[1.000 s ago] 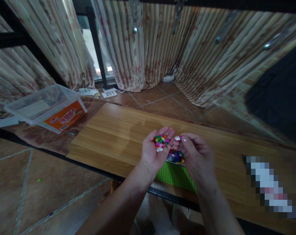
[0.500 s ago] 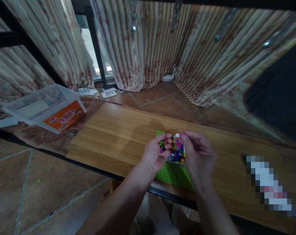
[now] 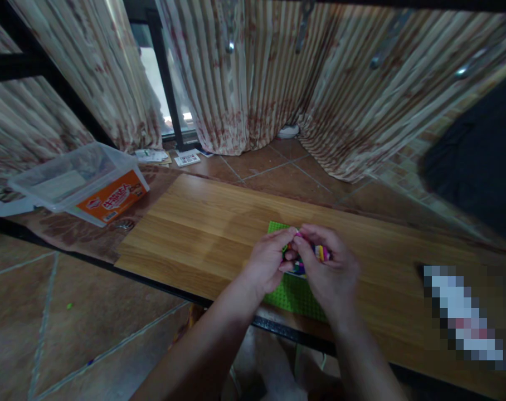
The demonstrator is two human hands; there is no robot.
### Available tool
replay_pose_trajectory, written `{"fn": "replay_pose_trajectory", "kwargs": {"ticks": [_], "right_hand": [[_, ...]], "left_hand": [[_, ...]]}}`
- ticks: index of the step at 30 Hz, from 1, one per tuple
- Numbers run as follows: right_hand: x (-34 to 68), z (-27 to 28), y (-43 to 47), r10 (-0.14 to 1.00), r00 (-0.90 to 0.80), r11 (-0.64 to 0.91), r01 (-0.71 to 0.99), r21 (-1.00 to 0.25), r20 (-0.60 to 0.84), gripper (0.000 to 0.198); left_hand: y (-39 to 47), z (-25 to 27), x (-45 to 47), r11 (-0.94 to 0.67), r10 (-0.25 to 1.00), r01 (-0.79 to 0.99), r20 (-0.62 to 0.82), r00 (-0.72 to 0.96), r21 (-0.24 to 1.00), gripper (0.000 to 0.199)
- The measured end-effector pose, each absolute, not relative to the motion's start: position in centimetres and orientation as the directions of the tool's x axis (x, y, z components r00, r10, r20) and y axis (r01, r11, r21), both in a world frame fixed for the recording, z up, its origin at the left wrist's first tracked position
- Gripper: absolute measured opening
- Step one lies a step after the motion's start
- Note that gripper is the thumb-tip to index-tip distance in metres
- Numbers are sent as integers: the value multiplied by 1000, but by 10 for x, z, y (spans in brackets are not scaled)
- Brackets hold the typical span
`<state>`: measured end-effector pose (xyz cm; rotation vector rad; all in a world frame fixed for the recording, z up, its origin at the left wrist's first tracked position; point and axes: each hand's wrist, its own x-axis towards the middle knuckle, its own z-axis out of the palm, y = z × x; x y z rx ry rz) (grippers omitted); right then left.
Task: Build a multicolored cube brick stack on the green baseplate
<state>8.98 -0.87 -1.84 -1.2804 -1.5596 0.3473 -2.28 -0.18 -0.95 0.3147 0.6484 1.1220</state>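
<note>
Left hand (image 3: 267,259) is curled round some loose bricks (image 3: 284,252), so those are off the green board (image 3: 295,296). There's already a colourful brick patch (image 3: 298,270) on it, near strip bare; can't tell how much is left. Board's lying just below, a pink brick (image 3: 297,234) sits between the fingertips, and the right hand (image 3: 331,267) seems to be pinching it.

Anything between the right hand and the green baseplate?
Yes: the multicoloured brick layer lies between the right hand and the middle of the green baseplate. The left hand also crowds in, fingertips meeting the right's. No other obstacle visible.
</note>
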Motion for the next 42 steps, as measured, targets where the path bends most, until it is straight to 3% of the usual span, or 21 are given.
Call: {"fn": "replay_pose_trajectory", "kwargs": {"ticks": [5,13,17,23,27,32,42], "right_hand": [[99,-15,-6,913,47,359,376,-854,405,23],[97,-9,-7,934,-56,350,339,-873,352,22],[97,-11,-7,937,-25,337,332,-881,349,17],[95,-15,-6,949,137,260,177,-949,285,16],[95,-16,-5,939,156,272,209,-939,307,16],[95,-14,-6,944,136,262,238,-935,300,17],[90,-8,-8,967,122,215,81,-973,224,9]], "left_hand": [[-2,-7,-24,465,885,-686,-295,360,559,22],[-4,-5,-23,447,894,-663,-266,361,601,29],[-3,-6,-22,424,905,-656,-258,339,625,32],[-4,-6,-17,375,926,-590,-261,273,715,35],[-5,-7,-15,355,934,-562,-269,233,747,35],[-4,-9,-16,376,927,-555,-295,233,742,35],[-3,-8,-20,412,911,-633,-278,305,655,35]]}}
